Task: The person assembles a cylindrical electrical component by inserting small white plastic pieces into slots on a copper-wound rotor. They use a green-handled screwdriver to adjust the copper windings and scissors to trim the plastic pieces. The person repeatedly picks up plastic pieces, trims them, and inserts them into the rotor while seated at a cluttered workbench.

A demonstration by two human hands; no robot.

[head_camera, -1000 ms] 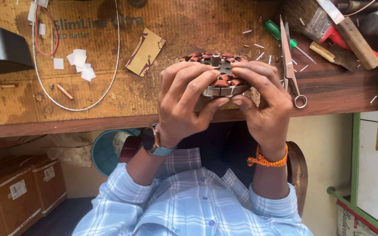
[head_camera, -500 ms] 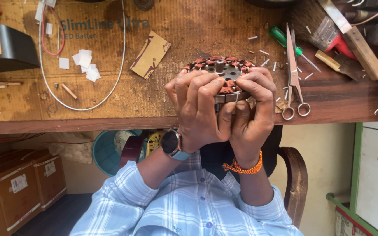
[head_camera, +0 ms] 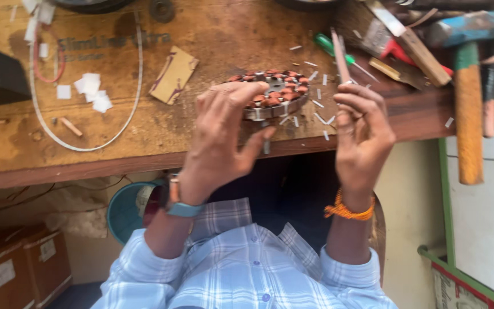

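Near the front edge of the wooden bench (head_camera: pixel 115 154), a round stator (head_camera: pixel 275 94) ringed with copper-red coils sits gripped by the left hand (head_camera: pixel 224 143). Just beside it, the right hand (head_camera: pixel 361 137) pinches a thin strip (head_camera: pixel 340 57); hammers (head_camera: pixel 467 97) crowd the right.

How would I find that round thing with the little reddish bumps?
Look at the wooden bench, near its front edge. The left hand holds a flat metal ring there. Only it carries a circle of copper-red coils; the tools nearby are long.
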